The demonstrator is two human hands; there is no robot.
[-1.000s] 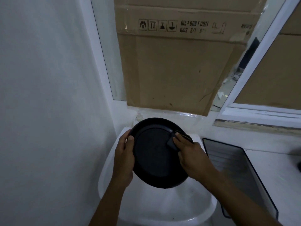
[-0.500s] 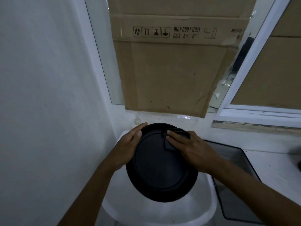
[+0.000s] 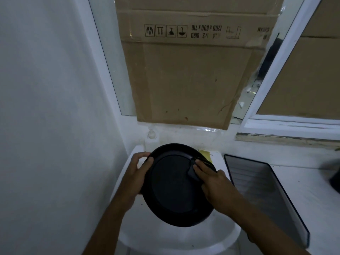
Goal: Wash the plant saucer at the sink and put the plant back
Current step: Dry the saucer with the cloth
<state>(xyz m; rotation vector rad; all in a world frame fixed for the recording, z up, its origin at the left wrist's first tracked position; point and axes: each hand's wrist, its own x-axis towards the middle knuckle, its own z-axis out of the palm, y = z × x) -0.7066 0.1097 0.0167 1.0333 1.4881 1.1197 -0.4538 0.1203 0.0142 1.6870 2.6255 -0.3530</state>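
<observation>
Both forearms reach up from the bottom edge over the white sink (image 3: 176,238). The black saucer (image 3: 171,190) is held tilted above the basin, its round face toward the camera. The left hand (image 3: 135,173) grips its left rim, thumb on the front, fingers curled behind. The right hand (image 3: 215,184) lies flat, fingers pressing a small dark pad (image 3: 192,173) against the upper right rim. A black tray (image 3: 257,190) sits just right on the surface (image 3: 303,190). Cardboard (image 3: 184,80) covers the window behind.
</observation>
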